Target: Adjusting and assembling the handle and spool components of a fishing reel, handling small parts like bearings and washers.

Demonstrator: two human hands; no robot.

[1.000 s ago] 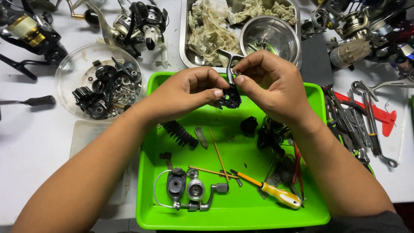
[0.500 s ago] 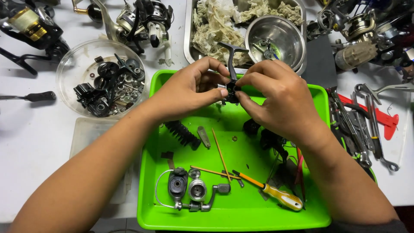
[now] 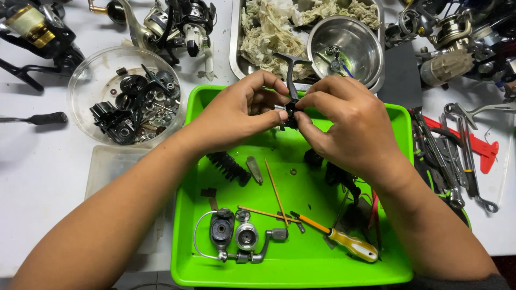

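In the head view, at upper centre of the frame, the left hand (image 3: 242, 115) and right hand (image 3: 344, 121) meet over the green tray (image 3: 301, 268), fingers pinched shut on a small black reel part (image 3: 291, 110). Its thin black arm (image 3: 293, 67) sticks up above the fingertips. A yellow screwdriver (image 3: 344, 244) lies in the tray at lower centre.

tray (image 3: 204, 107) centre; bowl (image 3: 86, 70) left; tools (image 3: 462, 156) right; screwdriver (image 3: 344, 243) in tray
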